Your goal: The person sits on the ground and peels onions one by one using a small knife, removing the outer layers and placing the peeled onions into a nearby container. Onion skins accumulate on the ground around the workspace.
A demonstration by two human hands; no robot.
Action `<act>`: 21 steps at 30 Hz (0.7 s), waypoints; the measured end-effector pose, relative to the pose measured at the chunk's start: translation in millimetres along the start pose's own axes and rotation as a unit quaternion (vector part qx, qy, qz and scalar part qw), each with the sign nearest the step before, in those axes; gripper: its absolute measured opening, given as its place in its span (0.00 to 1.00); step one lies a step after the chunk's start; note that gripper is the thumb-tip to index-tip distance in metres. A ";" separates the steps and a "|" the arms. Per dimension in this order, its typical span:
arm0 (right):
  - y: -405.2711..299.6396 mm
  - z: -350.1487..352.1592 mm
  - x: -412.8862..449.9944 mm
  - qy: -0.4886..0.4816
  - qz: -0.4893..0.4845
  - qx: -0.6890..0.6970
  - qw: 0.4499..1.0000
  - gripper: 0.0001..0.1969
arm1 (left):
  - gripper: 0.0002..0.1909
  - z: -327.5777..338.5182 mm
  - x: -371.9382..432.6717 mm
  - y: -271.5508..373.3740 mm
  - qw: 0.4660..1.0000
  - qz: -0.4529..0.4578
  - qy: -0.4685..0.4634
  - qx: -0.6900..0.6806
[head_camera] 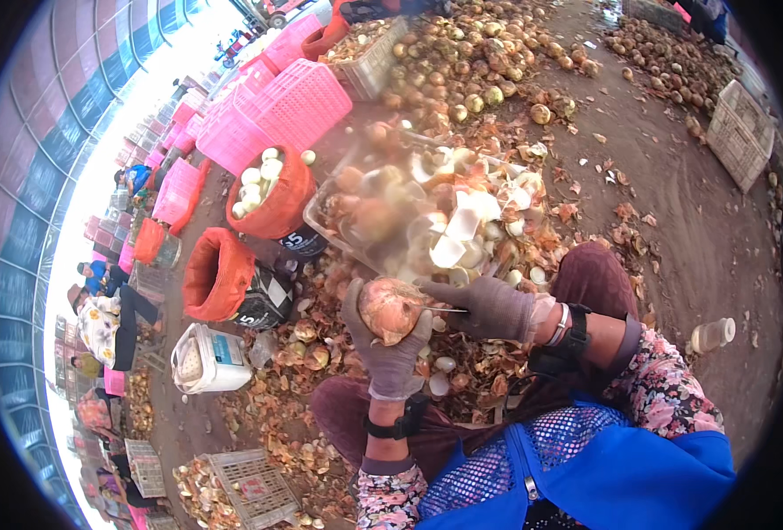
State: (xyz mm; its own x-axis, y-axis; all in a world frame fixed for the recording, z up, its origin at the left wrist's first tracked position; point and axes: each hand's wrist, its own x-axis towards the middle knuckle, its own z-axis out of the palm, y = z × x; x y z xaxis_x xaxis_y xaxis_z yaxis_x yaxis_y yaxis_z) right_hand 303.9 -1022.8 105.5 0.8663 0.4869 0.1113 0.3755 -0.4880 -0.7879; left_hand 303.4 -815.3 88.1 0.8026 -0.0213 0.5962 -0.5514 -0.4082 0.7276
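An unpeeled brown onion rests in my gloved left hand, fingers and thumb wrapped round its sides. My right hand, gloved too, grips a small knife whose thin blade meets the right side of the onion. The knife's handle is hidden in the fist. Just beyond both hands stands a crate heaped with onions, peels and cut skins; part of it is blurred. Loose onion skins cover the ground between my knees.
Left of the crate are a red-lined bucket of peeled onions, another red-lined bucket and a white pail. Pink crates stand behind. Onion piles lie farther off. A jar lies at right. Several people sit far left.
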 end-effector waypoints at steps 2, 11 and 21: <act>-3.1 -1.1 2.5 -0.036 0.042 -0.029 0.998 0.35 | 0.52 1.5 -1.5 2.7 1.000 -0.016 -0.003 -0.017; 16.9 19.0 16.4 -0.097 0.028 -0.102 0.990 0.39 | 0.45 8.8 -4.4 13.2 0.999 -0.023 0.005 -0.027; 28.1 31.2 3.8 0.049 -0.055 0.026 0.997 0.41 | 0.44 3.3 -1.4 1.3 0.997 -0.063 0.016 -0.050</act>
State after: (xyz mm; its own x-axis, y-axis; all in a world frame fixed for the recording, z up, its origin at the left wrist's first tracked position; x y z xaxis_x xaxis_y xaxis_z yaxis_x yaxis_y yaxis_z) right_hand 307.5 -1012.0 64.9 0.8497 0.4610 0.2561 0.4551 -0.3955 -0.7978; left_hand 302.3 -818.9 87.0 0.8602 0.0540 0.5070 -0.4676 -0.3130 0.8267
